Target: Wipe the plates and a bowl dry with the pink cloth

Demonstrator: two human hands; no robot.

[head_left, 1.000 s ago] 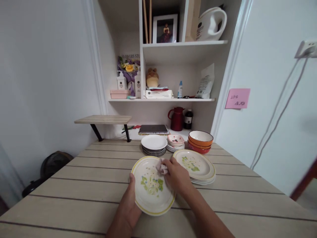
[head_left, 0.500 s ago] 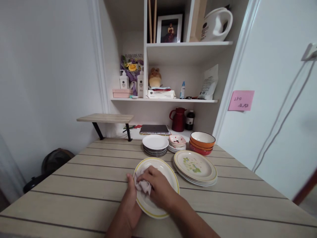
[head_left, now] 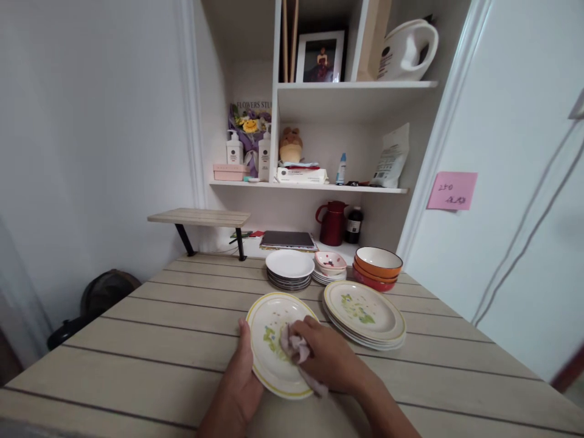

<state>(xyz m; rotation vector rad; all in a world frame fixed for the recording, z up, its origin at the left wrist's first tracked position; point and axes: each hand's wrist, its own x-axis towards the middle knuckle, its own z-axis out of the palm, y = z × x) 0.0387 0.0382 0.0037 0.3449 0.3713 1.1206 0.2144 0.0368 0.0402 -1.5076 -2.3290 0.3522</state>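
A cream plate (head_left: 267, 311) with a yellow rim and a green printed pattern is tilted a little in front of me. My left hand (head_left: 244, 380) grips it by the left edge, thumb on the rim and the other fingers hidden beneath. Bunched in my right hand (head_left: 331, 353) is a pale pinkish cloth (head_left: 295, 345), pressed on the plate's face right of the middle, one end trailing over the lower right rim. Just right of it lies a stack of similar plates (head_left: 365, 310).
Behind stand a stack of white-topped plates (head_left: 289, 264), small pink bowls (head_left: 330, 261) on saucers, and stacked orange and red bowls (head_left: 378, 261). A low wooden riser (head_left: 198, 217) is at the back left; a red jug (head_left: 333, 223) stands under the shelves.
My right hand has moved the cloth from the plate's left side to right of its middle, uncovering the green pattern. My left hand keeps its hold. The view has shifted slightly.
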